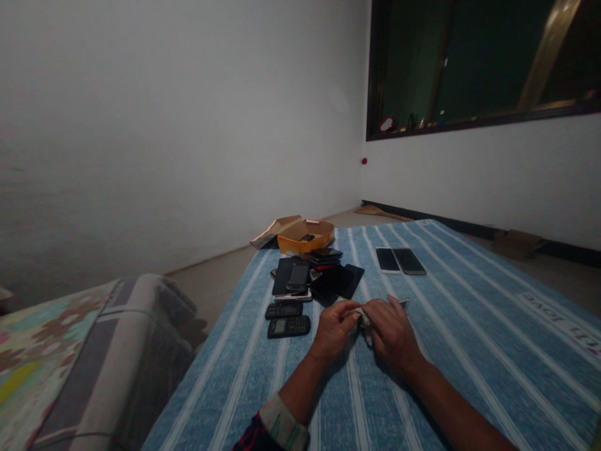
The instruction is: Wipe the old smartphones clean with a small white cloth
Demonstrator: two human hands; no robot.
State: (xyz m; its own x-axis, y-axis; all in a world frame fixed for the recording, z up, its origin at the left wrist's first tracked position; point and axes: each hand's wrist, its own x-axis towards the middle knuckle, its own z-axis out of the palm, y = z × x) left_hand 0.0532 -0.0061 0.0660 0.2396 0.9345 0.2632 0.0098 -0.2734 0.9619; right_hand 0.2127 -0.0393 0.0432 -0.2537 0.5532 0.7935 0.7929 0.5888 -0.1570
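My left hand (333,329) and my right hand (390,327) meet close above the striped cloth, with fingers closed and their tips together. A thin flat thing with a pale edge (404,302) sticks out past the right hand; my hands hide most of it. Between the palms shows something greyish and crumpled-looking (365,331), too dim to name. Left of my hands lie two keypad phones (288,326), one behind the other. Beyond them is a pile of dark phones (331,283), with a slider-like phone (298,275) on top of a black flat one.
An open orange box (307,241) with its lid tilted beside it stands at the far end of the blue striped cloth (451,369). Two smartphones (399,260) lie side by side at the back right. A covered bed or seat (117,357) is at the left.
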